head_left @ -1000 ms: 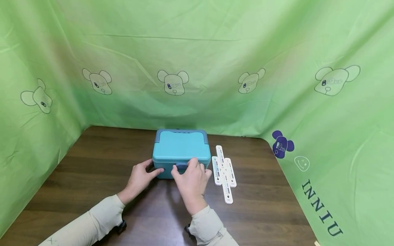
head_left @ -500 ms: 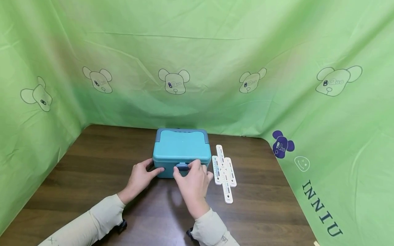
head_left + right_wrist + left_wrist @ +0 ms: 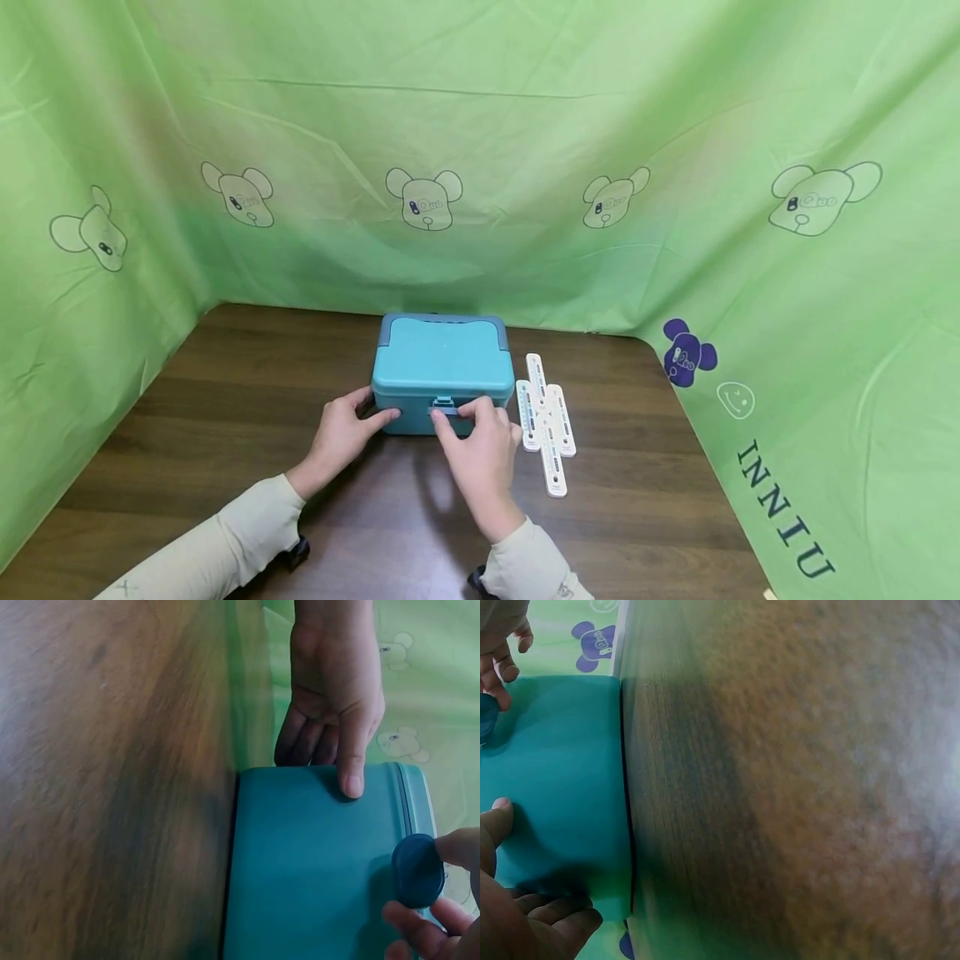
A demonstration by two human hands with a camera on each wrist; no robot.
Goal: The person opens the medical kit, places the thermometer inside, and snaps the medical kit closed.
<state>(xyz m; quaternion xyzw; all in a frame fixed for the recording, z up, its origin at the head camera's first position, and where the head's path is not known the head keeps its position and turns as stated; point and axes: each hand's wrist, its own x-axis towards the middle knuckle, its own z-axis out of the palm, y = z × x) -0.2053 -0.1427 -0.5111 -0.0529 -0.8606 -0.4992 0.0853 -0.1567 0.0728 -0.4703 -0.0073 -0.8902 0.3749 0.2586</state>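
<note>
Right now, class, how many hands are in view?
2. The left hand grips the box at its left side; the right hand pinches its front latch.

The left sleeve (image 3: 217,537) at lower left is pale grey, with a faint mark (image 3: 126,586); the matching right sleeve (image 3: 527,560) at bottom centre bears a small print (image 3: 566,590). A black piece (image 3: 299,551) shows beneath each.
</note>
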